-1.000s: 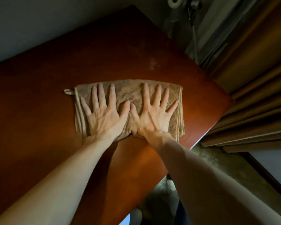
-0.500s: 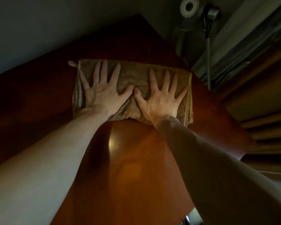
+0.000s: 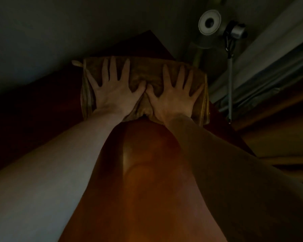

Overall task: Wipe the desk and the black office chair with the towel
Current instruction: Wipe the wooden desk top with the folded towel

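A folded tan towel [image 3: 143, 72] with a small hanging loop at its far left corner lies on the reddish-brown wooden desk [image 3: 147, 172], close to the desk's far corner. My left hand [image 3: 112, 91] lies flat on the towel's left half, palm down with fingers spread. My right hand [image 3: 173, 98] presses flat on the right half in the same way, and the two thumbs nearly touch at the middle. The towel bunches slightly under my thumbs. Both forearms stretch far out over the desk. The black office chair is not in view.
A grey wall [image 3: 59, 32] runs behind the desk at the left. Beyond the far corner stand a white roll [image 3: 209, 22] and a thin metal pole with a clamp [image 3: 230, 75]. Brown curtains [image 3: 278, 119] hang along the right side of the desk.
Both hands have pushed the towel away from me across the desk, from the middle to the far corner. My arms are more stretched and the view has tilted up.
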`<state>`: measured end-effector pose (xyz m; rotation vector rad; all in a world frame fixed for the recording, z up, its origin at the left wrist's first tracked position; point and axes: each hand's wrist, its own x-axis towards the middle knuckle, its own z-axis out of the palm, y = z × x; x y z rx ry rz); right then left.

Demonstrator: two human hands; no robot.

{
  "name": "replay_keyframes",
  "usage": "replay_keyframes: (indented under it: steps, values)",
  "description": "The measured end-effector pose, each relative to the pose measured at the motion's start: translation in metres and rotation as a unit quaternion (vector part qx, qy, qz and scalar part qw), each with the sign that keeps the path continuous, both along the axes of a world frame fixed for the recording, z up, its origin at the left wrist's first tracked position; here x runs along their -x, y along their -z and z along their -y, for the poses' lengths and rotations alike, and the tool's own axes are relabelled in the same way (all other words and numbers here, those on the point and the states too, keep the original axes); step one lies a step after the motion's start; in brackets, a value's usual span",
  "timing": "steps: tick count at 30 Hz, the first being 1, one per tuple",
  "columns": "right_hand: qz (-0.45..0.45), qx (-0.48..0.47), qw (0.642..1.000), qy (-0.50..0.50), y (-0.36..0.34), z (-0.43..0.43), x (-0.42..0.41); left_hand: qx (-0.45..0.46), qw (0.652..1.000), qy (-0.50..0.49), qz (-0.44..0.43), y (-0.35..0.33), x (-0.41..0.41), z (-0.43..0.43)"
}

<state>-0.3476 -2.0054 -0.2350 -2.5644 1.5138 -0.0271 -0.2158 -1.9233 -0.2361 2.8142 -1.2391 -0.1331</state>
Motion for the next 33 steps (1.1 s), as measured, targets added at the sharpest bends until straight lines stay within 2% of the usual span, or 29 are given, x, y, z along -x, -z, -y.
replay_keyframes:
  steps: [23,33]
  values:
    - [0.019,-0.027,0.999,0.003,-0.002,0.085,-0.054,0.006,1.000,0.031,-0.001,0.001,-0.056,0.099]
    - [0.058,-0.040,0.997,0.018,-0.005,0.105,-0.065,0.050,0.988,0.143,-0.010,0.003,-0.086,0.135]
